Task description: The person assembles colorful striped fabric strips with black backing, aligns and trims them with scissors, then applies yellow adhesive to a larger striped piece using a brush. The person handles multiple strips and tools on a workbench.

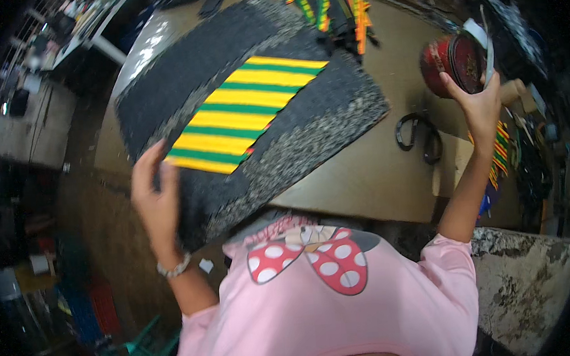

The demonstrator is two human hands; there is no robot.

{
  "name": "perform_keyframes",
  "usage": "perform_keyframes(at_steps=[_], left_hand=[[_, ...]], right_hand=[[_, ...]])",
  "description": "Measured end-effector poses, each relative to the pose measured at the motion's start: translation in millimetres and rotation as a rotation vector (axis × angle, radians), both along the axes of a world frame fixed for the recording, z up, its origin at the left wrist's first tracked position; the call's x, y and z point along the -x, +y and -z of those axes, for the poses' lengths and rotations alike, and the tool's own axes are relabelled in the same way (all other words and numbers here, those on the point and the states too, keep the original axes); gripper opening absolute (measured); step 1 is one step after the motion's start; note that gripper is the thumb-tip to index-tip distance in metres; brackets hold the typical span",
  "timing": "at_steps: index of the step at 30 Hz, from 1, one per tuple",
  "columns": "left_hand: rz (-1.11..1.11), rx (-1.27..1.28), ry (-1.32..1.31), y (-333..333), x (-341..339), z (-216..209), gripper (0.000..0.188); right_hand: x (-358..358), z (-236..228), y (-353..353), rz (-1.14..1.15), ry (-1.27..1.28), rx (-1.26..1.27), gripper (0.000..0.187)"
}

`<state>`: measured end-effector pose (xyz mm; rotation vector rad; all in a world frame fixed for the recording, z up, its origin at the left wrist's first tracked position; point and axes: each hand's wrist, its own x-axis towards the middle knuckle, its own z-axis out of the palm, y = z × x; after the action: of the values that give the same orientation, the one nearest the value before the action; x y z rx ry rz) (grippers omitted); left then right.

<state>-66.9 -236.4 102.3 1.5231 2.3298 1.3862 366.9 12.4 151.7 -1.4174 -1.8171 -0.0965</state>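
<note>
A yellow-and-green striped piece [241,109] lies flat on a dark, worn mat [334,123]. Beside its near left corner is my left hand [155,186], slightly blurred, thumb and fingers apart, with nothing visible in it. Whether the fingertips touch the piece I cannot tell. Far to the right, my right hand [480,107] is at a red round tin [436,71], its thumb against the tin's lower side. A long, thin, pale blade-like strip [488,41] rises from between that thumb and the fingers, which are partly hidden.
Black-handled scissors or a similar looped tool [416,137] rests on the brown table [344,187]. Striped strips [340,11] lie in a bundle beyond the mat. More striped pieces [500,155] hang near my right forearm. A rough wall block [526,281] stands at the lower right.
</note>
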Motion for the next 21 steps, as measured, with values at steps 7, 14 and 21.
perform_keyframes(at_steps=[7, 14, 21], left_hand=[[0.609, 0.039, 0.122, 56, -57, -38, 0.103], [0.238, 0.024, 0.318, -1, 36, -27, 0.089], [-0.161, -0.137, 0.264, 17, 115, -8, 0.082]], right_hand=[[207, 38, -95, -0.827, 0.422, 0.469, 0.096], [278, 67, -54, -0.989, 0.451, 0.565, 0.051], [209, 117, 73, -0.462, -0.432, 0.315, 0.026]])
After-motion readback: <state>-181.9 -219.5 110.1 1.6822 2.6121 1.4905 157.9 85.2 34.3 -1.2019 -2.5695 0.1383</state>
